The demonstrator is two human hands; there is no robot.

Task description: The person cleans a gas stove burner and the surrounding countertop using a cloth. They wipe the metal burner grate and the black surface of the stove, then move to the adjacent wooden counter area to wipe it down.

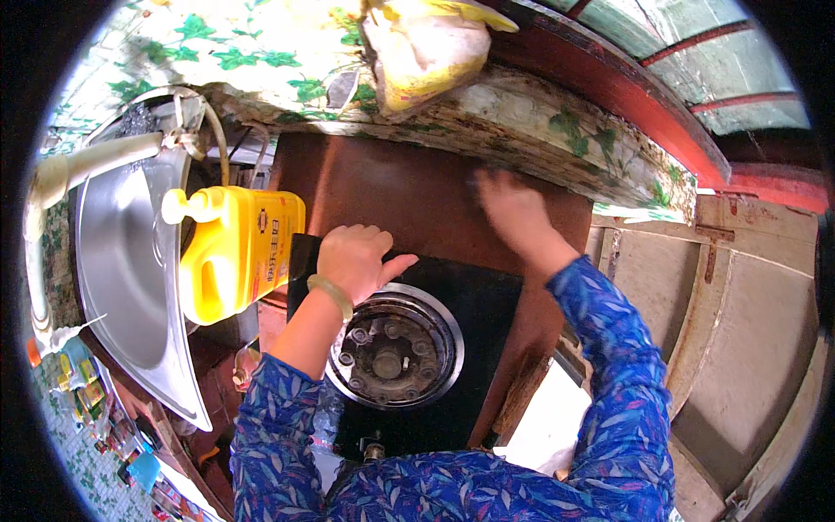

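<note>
Before me a black gas stove (489,326) with a round metal burner (389,363) rests on a brown tabletop (404,189). My left hand (359,261), a bangle (331,295) on its wrist, lies at the stove's back left edge, just above the burner; whether its fingers grip that edge is hidden. Over the tabletop behind the stove, near the wall, is my right hand (509,202). It is blurred and its fingertips are dark; something dark may be under them, but I cannot make it out.
A yellow plastic jug (241,251) stands left of the stove, beside a stainless steel sink (127,261) and a white pipe (111,160). A yellow and white plastic bag (427,55) sits on the ledge behind. A wooden door (743,326) is on the right.
</note>
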